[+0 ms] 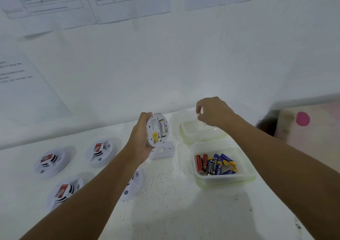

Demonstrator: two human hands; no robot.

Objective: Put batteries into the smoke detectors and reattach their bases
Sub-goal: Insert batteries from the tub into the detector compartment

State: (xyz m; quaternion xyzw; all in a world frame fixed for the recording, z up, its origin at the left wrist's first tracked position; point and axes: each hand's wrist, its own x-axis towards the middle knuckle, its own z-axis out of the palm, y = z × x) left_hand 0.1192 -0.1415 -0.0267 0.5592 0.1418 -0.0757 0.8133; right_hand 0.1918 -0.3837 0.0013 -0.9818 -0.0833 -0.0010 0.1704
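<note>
The smoke detector (157, 129) — battery bay exposed, clasped in the left hand (140, 138) — could drop its battery if tilted while the right hand (213, 111), fingers curled, seemingly empty, hovers over the lid (187, 129).

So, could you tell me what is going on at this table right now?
A person is fitting batteries into smoke detectors. The left hand holds an open smoke detector upright, with a battery already seated in its compartment. The right hand hovers over the container lid, fingers curled; whether it holds anything is unclear. Loose batteries lie in the plastic tub. A detached base rests on the table, and four closed detectors sit to the left.
</note>
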